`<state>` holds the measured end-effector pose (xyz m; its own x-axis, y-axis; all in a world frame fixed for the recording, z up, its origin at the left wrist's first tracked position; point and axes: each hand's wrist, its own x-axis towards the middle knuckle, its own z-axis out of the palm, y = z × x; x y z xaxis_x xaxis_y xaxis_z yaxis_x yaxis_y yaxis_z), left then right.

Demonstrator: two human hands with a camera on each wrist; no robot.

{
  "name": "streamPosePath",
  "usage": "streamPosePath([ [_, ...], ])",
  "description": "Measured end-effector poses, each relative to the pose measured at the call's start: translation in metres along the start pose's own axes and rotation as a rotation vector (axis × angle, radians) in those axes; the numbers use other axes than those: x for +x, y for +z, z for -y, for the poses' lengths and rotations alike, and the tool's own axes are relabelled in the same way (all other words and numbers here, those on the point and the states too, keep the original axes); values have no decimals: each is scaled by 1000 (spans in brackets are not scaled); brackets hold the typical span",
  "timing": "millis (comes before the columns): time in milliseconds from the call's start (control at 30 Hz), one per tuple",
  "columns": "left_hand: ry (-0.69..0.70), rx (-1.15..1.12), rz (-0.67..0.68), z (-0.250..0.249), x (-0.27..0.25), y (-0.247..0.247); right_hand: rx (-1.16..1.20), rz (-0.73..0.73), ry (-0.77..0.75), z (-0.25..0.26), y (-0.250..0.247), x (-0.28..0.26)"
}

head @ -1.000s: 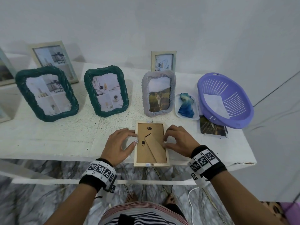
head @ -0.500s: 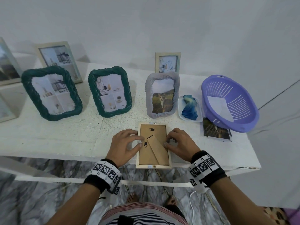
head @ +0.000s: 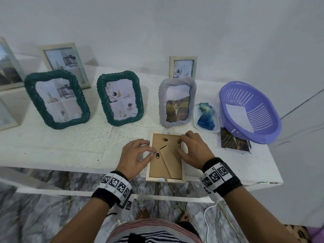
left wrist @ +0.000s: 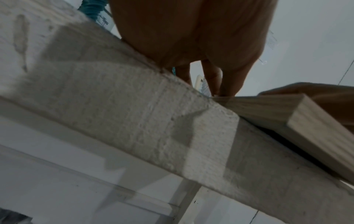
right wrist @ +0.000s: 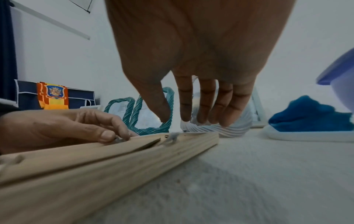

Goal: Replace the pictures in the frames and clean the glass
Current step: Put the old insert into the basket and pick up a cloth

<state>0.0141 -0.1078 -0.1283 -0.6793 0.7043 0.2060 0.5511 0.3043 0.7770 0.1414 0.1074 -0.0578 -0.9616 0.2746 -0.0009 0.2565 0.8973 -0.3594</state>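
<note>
Frames on the bench (head: 52, 149), counted: one wooden frame (head: 165, 179) lying face down at the near edge, two green frames (head: 57, 99) (head: 121, 98) standing, one grey frame (head: 177, 101) with a cat picture, and two pale frames (head: 65, 62) (head: 183, 67) behind them. Parts of more frames show at the far left edge. There is one purple basket (head: 249, 111) with a white sheet inside, one blue cloth (head: 206, 116) on a small white tray, and one stack of photos (head: 234, 142) half under the basket.

The wooden frame lies flat, back up, its long axis running from the person toward the wall. Its near short end overhangs the bench edge. The brown backing board carries a folded stand and two black hangers.

The left hand (head: 135, 156) sits at the frame's left rail, thumb and forefinger pinched together on a small metal tab there, so that grip is clamped on the tab. The right hand (head: 194, 151) rests over the right rail with fingers spread and nearly straight, tips (right wrist: 203, 119) pointing down toward the backing; that grip is apart.
</note>
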Motion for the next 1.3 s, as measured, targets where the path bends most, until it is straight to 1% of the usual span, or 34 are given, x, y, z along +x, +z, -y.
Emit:
streamPosePath([
  [67, 4, 6, -1, 0, 1, -1, -17, 18, 1, 7, -1, 13],
  [200, 24, 19, -9, 0, 1, -2, -66, 110, -3, 17, 4, 37],
  [367, 25, 57, -11, -1, 0, -2, -104, 170, -6, 16, 7, 51],
  [467, 24, 65, -19, -1, 0, -1, -128, 177, -71, 13, 3, 51],
  [667, 33, 89, -14, 0, 0, -1, -169, 189, -269, 6, -4, 52],
  [767, 34, 91, -15, 1, 0, -1, -185, 218, -304, 4, -11, 51],
  [833, 36, 92, -22, 0, 0, -1, -145, 224, -291, 5, -15, 48],
  [900, 42, 92, -31, 0, 0, 0, -71, 206, -245, 4, -15, 43],
  [1000, 32, 104, -27, 0, -1, 0, 2, 164, -116, 8, -12, 30],
  [1100, 26, 105, -26, -1, -2, -1, 32, 134, -11, 22, -7, 2],
  [1167, 24, 101, -24, -2, -2, -2, 66, 172, 17, 34, -2, -19],
  [1233, 15, 102, -19, -3, -2, -1, 75, 242, 57, 42, 7, -38],
  [1300, 5, 104, -14, -3, -2, -2, 59, 253, 82, 45, 18, -51],
])
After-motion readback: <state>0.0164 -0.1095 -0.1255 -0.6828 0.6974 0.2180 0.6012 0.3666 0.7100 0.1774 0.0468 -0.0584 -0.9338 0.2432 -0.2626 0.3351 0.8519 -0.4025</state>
